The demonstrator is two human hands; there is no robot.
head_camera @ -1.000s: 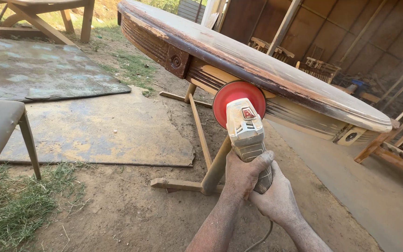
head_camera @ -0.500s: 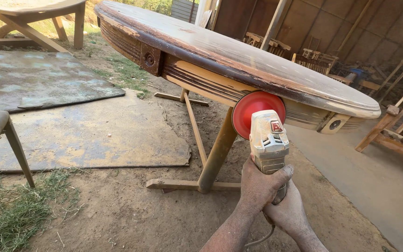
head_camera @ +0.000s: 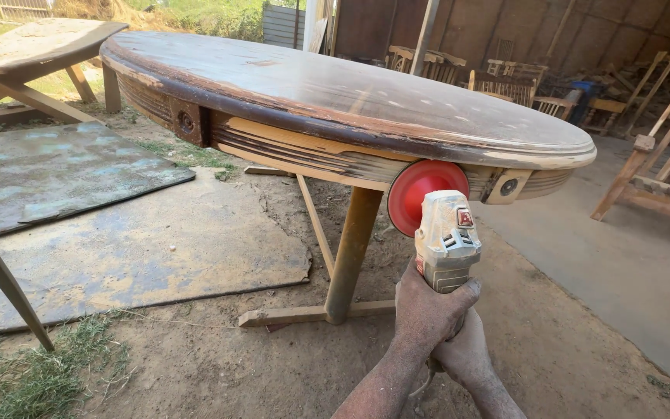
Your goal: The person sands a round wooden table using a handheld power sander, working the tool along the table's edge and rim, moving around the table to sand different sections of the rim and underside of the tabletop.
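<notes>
Both of my dusty hands hold a pale angle grinder [head_camera: 445,240] with a red disc [head_camera: 420,194]. My left hand [head_camera: 428,310] wraps the body just behind the head. My right hand [head_camera: 471,361] grips the rear of the tool, lower and nearer to me. The red disc stands upright against the side rail [head_camera: 304,155] of a large oval wooden table, just under the rim of its worn top [head_camera: 335,85]. The disc sits near the table's right end, beside a small round fitting [head_camera: 509,186]. Part of the rail left of the disc shows bare light wood.
The table stands on a wooden post [head_camera: 350,248] with a floor bar on bare dirt. Flat worn boards [head_camera: 141,248] lie on the ground to the left. A stool leg [head_camera: 9,287] is at the near left. Wooden chairs [head_camera: 668,171] stand on concrete at the right.
The grinder and both hands have moved right along the table's rail, from near its middle toward the right end. My view has shifted the same way.
</notes>
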